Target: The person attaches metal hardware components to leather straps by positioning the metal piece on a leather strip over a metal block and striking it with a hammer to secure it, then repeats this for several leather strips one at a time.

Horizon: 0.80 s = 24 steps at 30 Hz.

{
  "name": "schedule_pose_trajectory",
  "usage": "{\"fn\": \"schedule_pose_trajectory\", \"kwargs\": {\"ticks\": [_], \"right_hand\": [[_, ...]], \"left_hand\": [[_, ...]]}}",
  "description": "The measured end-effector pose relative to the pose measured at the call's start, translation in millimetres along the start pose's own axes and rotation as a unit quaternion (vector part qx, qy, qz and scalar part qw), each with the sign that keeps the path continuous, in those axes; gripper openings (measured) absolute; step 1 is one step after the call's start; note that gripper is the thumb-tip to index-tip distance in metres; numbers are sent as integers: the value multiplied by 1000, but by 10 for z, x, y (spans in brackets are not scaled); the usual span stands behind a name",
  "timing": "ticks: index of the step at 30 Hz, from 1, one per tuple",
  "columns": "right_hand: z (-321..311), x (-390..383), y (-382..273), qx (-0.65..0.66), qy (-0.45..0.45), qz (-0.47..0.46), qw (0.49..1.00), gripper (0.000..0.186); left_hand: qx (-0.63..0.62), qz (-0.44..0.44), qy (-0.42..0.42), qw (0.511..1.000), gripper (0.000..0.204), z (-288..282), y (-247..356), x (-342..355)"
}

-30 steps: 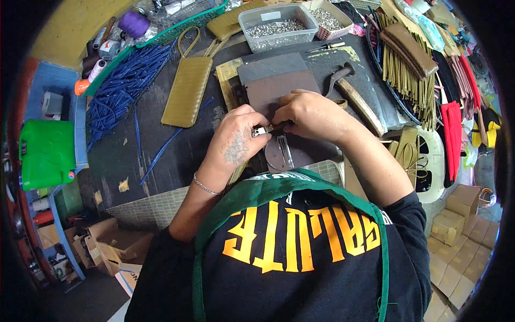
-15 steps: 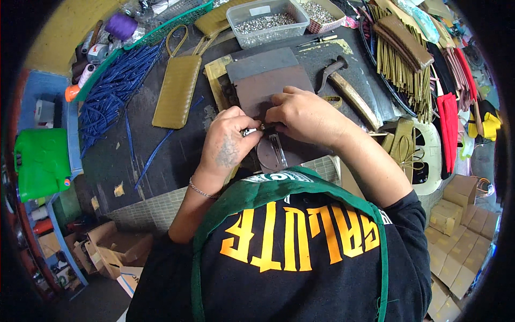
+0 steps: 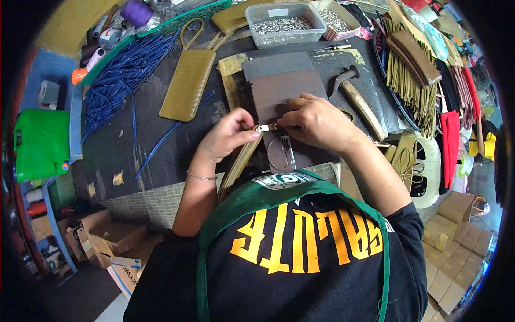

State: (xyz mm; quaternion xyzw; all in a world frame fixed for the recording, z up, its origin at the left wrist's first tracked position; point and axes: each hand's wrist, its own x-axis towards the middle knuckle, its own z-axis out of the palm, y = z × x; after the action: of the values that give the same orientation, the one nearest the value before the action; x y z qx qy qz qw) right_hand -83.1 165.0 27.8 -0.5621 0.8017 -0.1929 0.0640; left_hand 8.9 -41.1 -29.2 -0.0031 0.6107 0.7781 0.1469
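Pinching a small metal clasp (image 3: 266, 127) between both hands, we work over the brown slab (image 3: 287, 91). Our left hand (image 3: 228, 137) closes on its left end with an olive strap (image 3: 240, 161); our right hand (image 3: 316, 121) grips its right end. It looks light, stiff and slippery, best held by its edges. A hammer (image 3: 357, 96), rivet tub (image 3: 284, 24) and woven pouch (image 3: 188, 86) crowd near.
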Motion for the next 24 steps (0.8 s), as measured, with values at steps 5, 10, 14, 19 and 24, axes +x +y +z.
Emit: {"fn": "schedule_pose_trajectory", "kwargs": {"ticks": [5, 10, 14, 19, 24], "right_hand": [[9, -20, 13, 20, 17, -1, 1000, 11], [-17, 20, 51, 37, 4, 24, 999, 11], [-40, 81, 115, 56, -54, 33, 996, 12], [-45, 87, 161, 27, -61, 0, 998, 12], [-66, 119, 89, 19, -83, 35, 996, 15]], "left_hand": [[375, -89, 0, 923, 27, -107, 251, 95], [338, -71, -16, 938, 26, 1, 267, 142], [381, 168, 75, 906, 23, 200, 330, 124], [366, 217, 27, 905, 17, 196, 187, 172], [356, 225, 47, 906, 14, 201, 105, 186]]}}
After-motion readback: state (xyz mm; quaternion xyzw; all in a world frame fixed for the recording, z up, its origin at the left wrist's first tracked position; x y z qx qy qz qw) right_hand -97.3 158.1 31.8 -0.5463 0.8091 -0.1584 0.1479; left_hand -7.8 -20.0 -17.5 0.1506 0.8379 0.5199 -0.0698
